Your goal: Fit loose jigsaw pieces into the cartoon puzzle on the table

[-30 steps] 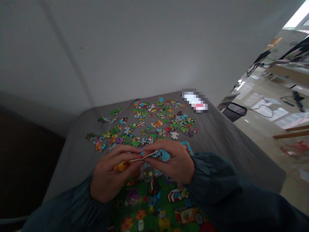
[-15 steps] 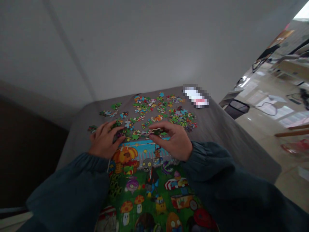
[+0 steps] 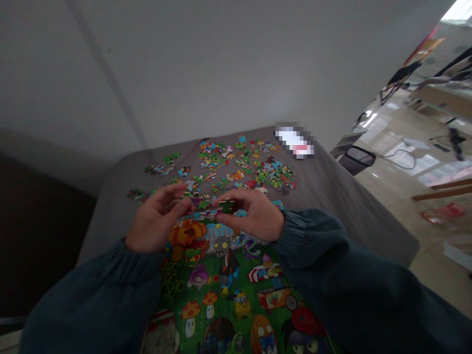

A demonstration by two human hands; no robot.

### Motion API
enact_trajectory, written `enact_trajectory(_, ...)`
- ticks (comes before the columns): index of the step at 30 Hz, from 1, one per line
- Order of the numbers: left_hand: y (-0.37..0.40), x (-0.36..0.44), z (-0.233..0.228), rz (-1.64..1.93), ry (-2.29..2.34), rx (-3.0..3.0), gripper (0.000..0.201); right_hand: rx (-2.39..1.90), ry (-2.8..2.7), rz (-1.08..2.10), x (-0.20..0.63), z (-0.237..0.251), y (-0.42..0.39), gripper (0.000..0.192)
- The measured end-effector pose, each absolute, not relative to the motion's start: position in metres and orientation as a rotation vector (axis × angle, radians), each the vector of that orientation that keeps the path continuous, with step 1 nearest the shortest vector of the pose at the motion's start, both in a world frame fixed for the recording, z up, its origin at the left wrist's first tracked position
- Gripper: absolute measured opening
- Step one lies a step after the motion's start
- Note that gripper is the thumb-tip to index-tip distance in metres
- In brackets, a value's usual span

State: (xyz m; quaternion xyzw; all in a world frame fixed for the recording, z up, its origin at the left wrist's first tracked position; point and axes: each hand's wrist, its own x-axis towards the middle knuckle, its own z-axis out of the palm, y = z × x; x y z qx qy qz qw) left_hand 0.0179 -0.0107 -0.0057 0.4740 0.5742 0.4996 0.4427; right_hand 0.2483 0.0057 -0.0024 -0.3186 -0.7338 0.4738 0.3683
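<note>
My right hand (image 3: 254,214) is closed in a pinch on a green jigsaw puzzle piece (image 3: 226,205), held above the top edge of a colourful cartoon picture (image 3: 236,280). The picture shows zombies, mushrooms and pumpkins. Facing it, my left hand (image 3: 155,216) pinches another puzzle piece (image 3: 189,195), green and partly hidden by the thumb. A small gap parts the two hands. Just beyond the fingers lie loose puzzle pieces (image 3: 216,156) in several clusters, mixed in colour.
Grey cloth (image 3: 324,196) covers the table. Near its back right edge lies a phone-like object (image 3: 295,142), pixelated. A pale wall (image 3: 221,69) stands right behind the table. To the right, a dark mesh bin (image 3: 356,160) is on the shiny floor.
My hands have come closer together, and the left now pinches a piece. The green piece in my right hand has turned its face toward me. The view has shifted slightly.
</note>
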Motion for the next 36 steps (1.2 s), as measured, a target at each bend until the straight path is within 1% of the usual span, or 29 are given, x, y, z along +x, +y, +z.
enact_trajectory(2,-0.015,0.026,-0.006,1.167,1.347,1.124,0.054,-0.817,-1.886,1.247,0.247,-0.003,0.005,0.024)
enact_trajectory(4,-0.019,0.030,-0.007,1.115,1.300,1.131,0.050,-0.822,-1.878,1.278,0.247,-0.004,0.005,0.026)
enact_trajectory(10,-0.022,0.030,-0.009,1.134,1.287,1.211,0.041,-0.859,-1.814,1.389,0.245,-0.010,0.007,0.037)
enact_trajectory(12,-0.023,0.030,-0.008,1.112,1.316,1.253,0.041,-0.850,-1.801,1.441,0.244,-0.013,0.007,0.038)
enact_trajectory(16,-0.025,0.034,0.000,1.037,1.378,1.292,0.048,-0.815,-1.770,1.505,0.243,-0.017,0.007,0.042)
enact_trajectory(19,-0.026,0.038,0.006,0.996,1.388,1.296,0.050,-0.825,-1.776,1.499,0.243,-0.017,0.008,0.035)
enact_trajectory(22,-0.027,0.040,0.008,0.994,1.362,1.305,0.047,-0.838,-1.803,1.496,0.244,-0.014,0.008,0.022)
enact_trajectory(24,-0.028,0.039,0.005,0.997,1.330,1.314,0.044,-0.850,-1.810,1.500,0.244,-0.012,0.007,0.018)
enact_trajectory(29,-0.032,0.038,0.001,0.985,1.329,1.364,0.041,-0.913,-1.826,1.481,0.245,-0.011,0.005,0.015)
enact_trajectory(36,-0.038,0.042,0.006,1.024,1.412,1.451,0.037,-0.868,-1.806,1.522,0.245,-0.008,0.003,0.013)
